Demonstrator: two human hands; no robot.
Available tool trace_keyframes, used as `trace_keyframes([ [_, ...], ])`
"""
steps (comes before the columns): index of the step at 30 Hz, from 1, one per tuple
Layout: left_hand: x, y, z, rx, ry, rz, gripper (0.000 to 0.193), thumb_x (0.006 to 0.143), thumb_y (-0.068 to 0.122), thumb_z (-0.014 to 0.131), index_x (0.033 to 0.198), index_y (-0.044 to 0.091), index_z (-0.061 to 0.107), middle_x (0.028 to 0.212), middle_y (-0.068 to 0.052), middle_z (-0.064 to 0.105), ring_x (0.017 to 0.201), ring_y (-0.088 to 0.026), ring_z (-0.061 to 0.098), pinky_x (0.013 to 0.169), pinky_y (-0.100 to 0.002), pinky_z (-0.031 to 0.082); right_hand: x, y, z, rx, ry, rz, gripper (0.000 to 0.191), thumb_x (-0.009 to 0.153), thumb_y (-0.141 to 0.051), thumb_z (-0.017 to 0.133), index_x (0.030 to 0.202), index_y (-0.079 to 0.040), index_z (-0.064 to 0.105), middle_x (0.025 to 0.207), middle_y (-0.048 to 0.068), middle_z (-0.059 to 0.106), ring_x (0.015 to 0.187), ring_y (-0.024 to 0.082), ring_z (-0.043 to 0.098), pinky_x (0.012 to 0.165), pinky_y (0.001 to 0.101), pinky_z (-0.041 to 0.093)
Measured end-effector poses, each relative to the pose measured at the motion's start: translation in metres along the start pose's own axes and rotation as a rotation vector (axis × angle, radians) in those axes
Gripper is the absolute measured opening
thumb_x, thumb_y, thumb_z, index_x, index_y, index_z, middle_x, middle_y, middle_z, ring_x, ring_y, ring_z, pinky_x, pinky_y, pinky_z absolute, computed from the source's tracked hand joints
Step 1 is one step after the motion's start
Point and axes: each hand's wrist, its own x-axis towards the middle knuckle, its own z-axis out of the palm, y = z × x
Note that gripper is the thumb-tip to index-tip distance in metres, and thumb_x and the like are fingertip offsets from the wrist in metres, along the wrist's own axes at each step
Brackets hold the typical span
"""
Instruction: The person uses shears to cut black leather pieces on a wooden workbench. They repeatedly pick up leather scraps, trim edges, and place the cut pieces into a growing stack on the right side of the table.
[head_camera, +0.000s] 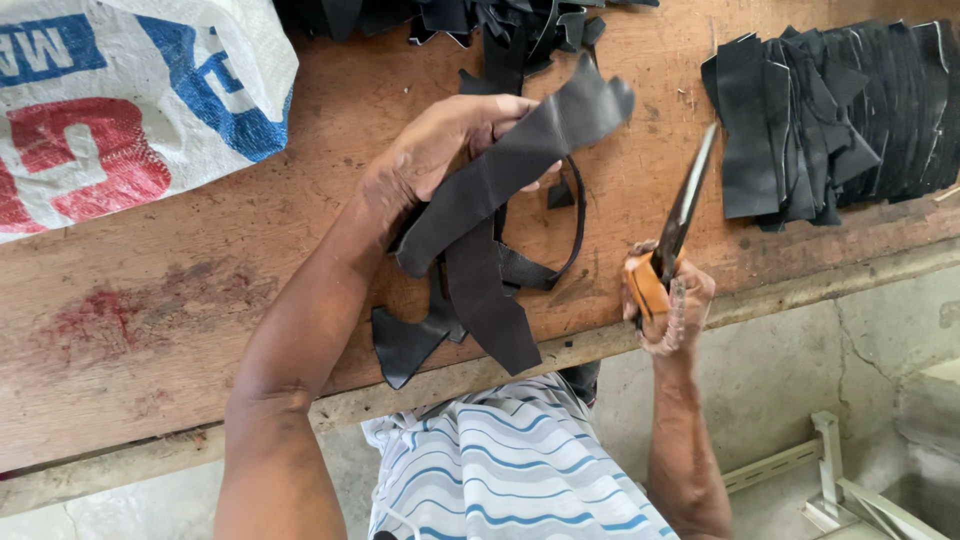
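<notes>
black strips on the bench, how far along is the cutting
Done, it seems: a stack of cut black pieces lies at the bench's far right, and trimmed scraps lie near the front edge. In hand: the left hand holds up a long black strip; the right hand has orange-handled scissors in its grip, pointing away. Left: more uncut-looking black material is heaped at the far edge.

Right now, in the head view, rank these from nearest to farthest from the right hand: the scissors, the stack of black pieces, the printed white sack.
1. Scissors: held in the right hand, blades pointing up.
2. Stack of black pieces: upper right on the wooden table.
3. Printed white sack: far upper left, beyond the left hand.
</notes>
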Motion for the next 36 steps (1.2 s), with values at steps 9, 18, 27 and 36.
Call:
trace_keyframes([
  [9, -0.013, 0.002, 0.011, 0.077, -0.051, 0.071, 0.045, 0.095, -0.003, 0.069, 0.138, -0.008, 0.056, 0.118, -0.018, 0.073, 0.105, -0.024, 0.076, 0.096, -0.038, 0.064, -0.020, -0.044, -0.015, -0.320, -0.438, 0.136, 0.033, 0.092, -0.037, 0.068, 0.099, -0.004, 0.068, 0.082, 0.003, 0.063, 0.071, 0.011, 0.063, 0.064, 0.0275, 0.053],
  [18, -0.018, 0.016, 0.039, 0.094, -0.138, 0.157, 0.039, 0.097, 0.002, 0.069, 0.135, -0.002, 0.060, 0.114, -0.014, 0.075, 0.102, -0.023, 0.076, 0.093, -0.039, 0.066, -0.013, -0.064, -0.001, -0.299, -0.549, 0.124, 0.041, 0.090, -0.043, 0.067, 0.099, -0.003, 0.065, 0.084, 0.004, 0.060, 0.074, 0.013, 0.055, 0.066, 0.0304, 0.048],
  [27, -0.008, 0.001, 0.035, 0.328, -0.050, 0.107, 0.027, 0.094, 0.015, 0.081, 0.114, -0.001, 0.072, 0.099, -0.004, 0.075, 0.091, -0.009, 0.070, 0.087, -0.024, 0.060, -0.001, -0.055, 0.004, -0.506, -0.549, -0.028, 0.027, 0.092, -0.028, 0.066, 0.097, -0.002, 0.065, 0.088, 0.005, 0.063, 0.074, 0.014, 0.062, 0.065, 0.0313, 0.051],
  [36, 0.003, -0.011, 0.040, 0.467, 0.090, 0.073, 0.030, 0.087, 0.024, 0.082, 0.107, 0.002, 0.079, 0.090, -0.004, 0.078, 0.081, -0.008, 0.070, 0.078, -0.023, 0.059, 0.015, -0.074, 0.020, -0.562, -0.537, 0.020, 0.031, 0.093, -0.031, 0.062, 0.102, -0.001, 0.064, 0.091, 0.010, 0.064, 0.079, 0.020, 0.062, 0.069, 0.0361, 0.051],
])
